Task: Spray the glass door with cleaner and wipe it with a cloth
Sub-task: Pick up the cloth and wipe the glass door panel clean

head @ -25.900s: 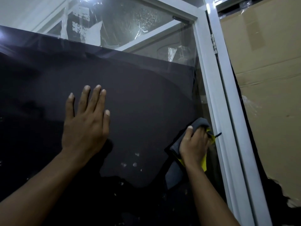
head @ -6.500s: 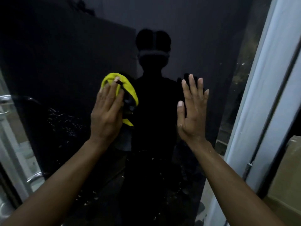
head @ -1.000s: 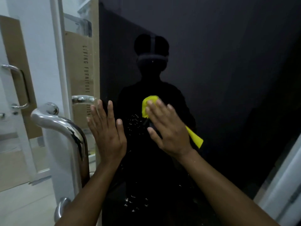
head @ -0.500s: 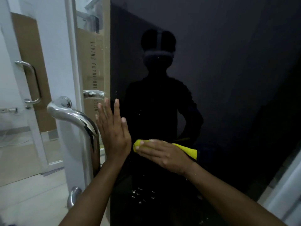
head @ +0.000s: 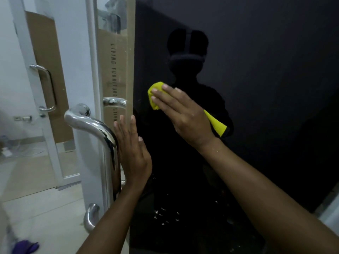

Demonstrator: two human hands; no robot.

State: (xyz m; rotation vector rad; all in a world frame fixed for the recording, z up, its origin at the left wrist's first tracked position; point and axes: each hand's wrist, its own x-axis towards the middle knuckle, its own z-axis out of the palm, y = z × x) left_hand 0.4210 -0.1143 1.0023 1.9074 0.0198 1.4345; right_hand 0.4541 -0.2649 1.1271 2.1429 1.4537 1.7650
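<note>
The dark glass door (head: pixel 266 88) fills the middle and right of the view and reflects a dark figure. My right hand (head: pixel 185 116) presses a yellow cloth (head: pixel 156 94) flat against the glass; one end of the cloth sticks out past my wrist. My left hand (head: pixel 133 153) lies flat on the glass near the door's left edge, fingers together and pointing up, holding nothing. White specks (head: pixel 165 215) dot the glass low down. No spray bottle is in view.
A curved chrome pull handle (head: pixel 99 129) stands just left of my left hand. Behind the glass edge leans a cardboard box (head: pixel 115 70) with printed lettering. A second white door with a handle (head: pixel 47 88) is at far left. A purple object (head: pixel 27 246) lies on the tiled floor.
My right hand has carried the cloth up the glass from beside my left wrist to above my left fingertips. My left hand has stayed flat near the door edge.
</note>
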